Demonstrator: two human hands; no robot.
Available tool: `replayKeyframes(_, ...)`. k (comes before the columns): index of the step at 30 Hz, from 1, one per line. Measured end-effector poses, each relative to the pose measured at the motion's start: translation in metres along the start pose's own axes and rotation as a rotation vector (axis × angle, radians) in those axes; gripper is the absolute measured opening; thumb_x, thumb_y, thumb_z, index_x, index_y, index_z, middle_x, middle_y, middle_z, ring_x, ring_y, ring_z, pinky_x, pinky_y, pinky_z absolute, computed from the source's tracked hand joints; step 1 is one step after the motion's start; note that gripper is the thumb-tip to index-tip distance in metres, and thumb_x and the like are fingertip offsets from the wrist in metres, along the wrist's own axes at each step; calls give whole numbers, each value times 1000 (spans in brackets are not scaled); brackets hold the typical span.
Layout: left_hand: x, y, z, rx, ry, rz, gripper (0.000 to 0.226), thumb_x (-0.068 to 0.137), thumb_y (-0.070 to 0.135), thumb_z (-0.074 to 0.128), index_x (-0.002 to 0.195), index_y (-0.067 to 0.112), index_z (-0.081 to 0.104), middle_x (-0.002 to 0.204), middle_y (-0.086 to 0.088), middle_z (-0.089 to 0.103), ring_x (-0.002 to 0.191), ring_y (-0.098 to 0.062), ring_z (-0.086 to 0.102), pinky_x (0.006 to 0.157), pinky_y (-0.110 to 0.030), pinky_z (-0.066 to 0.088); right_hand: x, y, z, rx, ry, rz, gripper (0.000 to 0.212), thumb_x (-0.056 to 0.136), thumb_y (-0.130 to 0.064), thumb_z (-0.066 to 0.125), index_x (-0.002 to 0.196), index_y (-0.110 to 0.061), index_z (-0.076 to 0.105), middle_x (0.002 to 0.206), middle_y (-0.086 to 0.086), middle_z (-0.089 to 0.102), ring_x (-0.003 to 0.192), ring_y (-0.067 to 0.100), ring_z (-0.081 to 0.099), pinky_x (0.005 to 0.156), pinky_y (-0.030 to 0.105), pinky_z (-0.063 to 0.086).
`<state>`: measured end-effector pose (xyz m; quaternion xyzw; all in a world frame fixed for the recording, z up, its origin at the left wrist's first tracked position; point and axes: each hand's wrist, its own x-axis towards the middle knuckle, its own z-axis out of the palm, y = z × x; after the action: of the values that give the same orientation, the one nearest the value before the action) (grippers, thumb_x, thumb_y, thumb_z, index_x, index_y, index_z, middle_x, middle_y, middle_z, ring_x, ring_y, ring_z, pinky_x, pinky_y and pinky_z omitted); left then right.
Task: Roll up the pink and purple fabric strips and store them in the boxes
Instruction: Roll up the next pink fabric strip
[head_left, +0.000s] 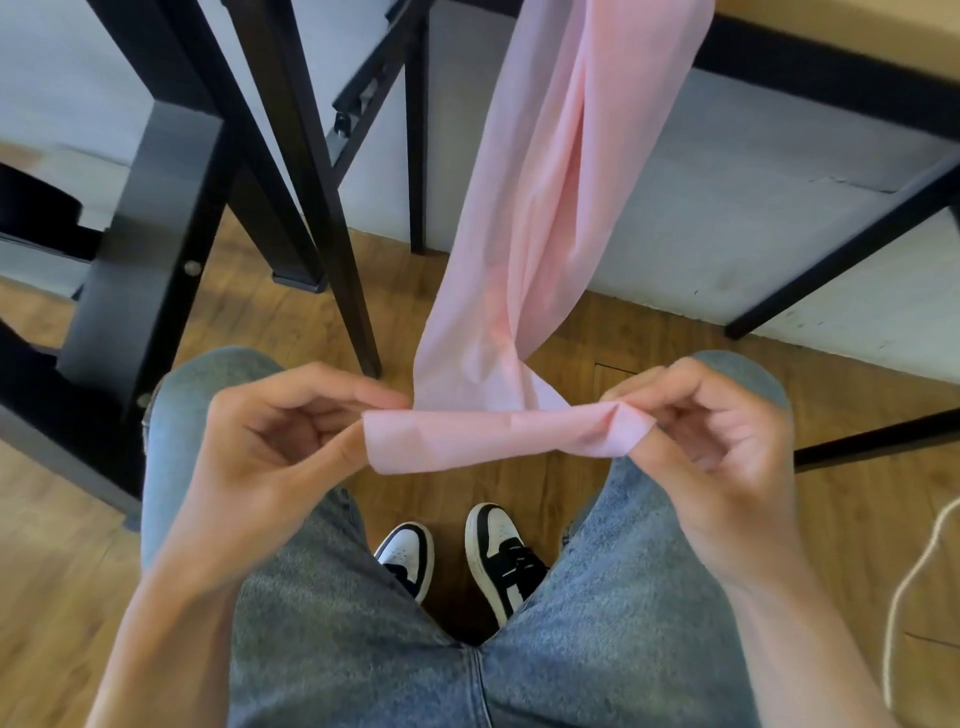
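Pink strip (524, 260) end pinched by left hand (270, 441) and right hand (711, 447).

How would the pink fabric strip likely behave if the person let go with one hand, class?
The pink fabric strip hangs in soft folds, so it is probably floppy. It looks thin and light. The started roll, pinched by the left hand and right hand, would likely unroll.

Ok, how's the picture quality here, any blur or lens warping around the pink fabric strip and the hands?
Head view: even, soft daylight; the thin pink fabric strip and both hands, left and right, look reasonably sharp; wide-angle warping splays the black metal table legs outward.
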<state>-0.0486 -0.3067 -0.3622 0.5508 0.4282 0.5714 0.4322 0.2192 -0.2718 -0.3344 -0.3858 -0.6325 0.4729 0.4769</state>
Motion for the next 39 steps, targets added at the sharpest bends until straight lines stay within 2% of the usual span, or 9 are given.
replayKeyframes(7, 2, -2, 0, 22, 11, -6, 26, 84, 8, 66, 95, 28, 80, 86, 9, 78, 78, -8, 74, 69, -16, 57, -2, 9, -8, -24, -25, 7, 19, 83, -5, 68, 91, -19, 78, 63, 0, 68, 62, 19, 64, 65, 26, 55)
replayKeyframes(11, 2, -7, -1, -69, -13, -51, 10, 89, 26, 71, 96, 28, 79, 85, 6, 77, 76, -10, 73, 67, -18, 58, -2, 9, -11, -53, -91, 49, 26, 80, -6, 68, 89, -27, 80, 70, -11, 73, 60, 5, 65, 57, 16, 49)
replayKeyframes(16, 0, -14, -15, -204, -56, -141, 22, 79, 42, 84, 91, 25, 80, 88, -4, 78, 82, -21, 75, 71, -26, 61, 2, 10, -13, 137, -197, 129, 30, 76, -5, 72, 91, -29, 82, 79, -7, 78, 69, 6, 73, 61, 18, 55)
replayKeyframes(19, 0, -13, -16, -214, -90, -115, 17, 77, 35, 86, 92, 27, 79, 89, 2, 78, 82, -13, 75, 70, -22, 60, 4, 12, -14, 186, -251, 146, 43, 71, 7, 77, 97, -26, 81, 84, -7, 79, 75, 7, 75, 66, 18, 57)
replayKeyframes(22, 2, -14, -12, -148, -47, -88, 31, 78, -1, 71, 84, 28, 77, 83, 8, 78, 75, -3, 73, 65, -14, 56, 7, 10, -13, 148, -214, 134, 31, 73, -8, 80, 95, -30, 82, 85, -9, 79, 76, 4, 75, 65, 16, 56)
replayKeyframes(26, 5, -13, -8, -59, -1, -66, 19, 77, -11, 63, 83, 6, 68, 80, 5, 76, 72, -11, 73, 66, -18, 57, 9, 9, -10, 53, -67, 85, 24, 81, -6, 81, 90, -28, 82, 81, -8, 79, 73, 3, 74, 65, 14, 55)
replayKeyframes(31, 5, -12, -8, -61, -20, -65, 19, 89, 27, 75, 95, 11, 67, 93, -8, 75, 86, -22, 73, 76, -25, 58, 8, 13, -13, -15, -34, 35, 8, 81, -7, 76, 88, -11, 78, 87, 6, 75, 82, 26, 70, 65, 31, 55)
replayKeyframes(36, 3, -12, -6, -106, -25, -57, 24, 92, 28, 72, 112, 17, 67, 86, -9, 75, 76, -23, 73, 69, -28, 60, 9, 10, -12, 18, -35, 64, 23, 78, -8, 77, 91, -27, 78, 80, -4, 74, 69, 13, 70, 58, 26, 55)
replayKeyframes(39, 2, -10, -7, -170, -19, -79, 19, 89, 38, 74, 104, 27, 79, 92, 1, 77, 84, -16, 73, 70, -24, 59, 10, 12, -12, 113, -52, 67, 23, 78, -8, 71, 90, -24, 81, 70, 12, 67, 60, 24, 64, 55, 31, 53)
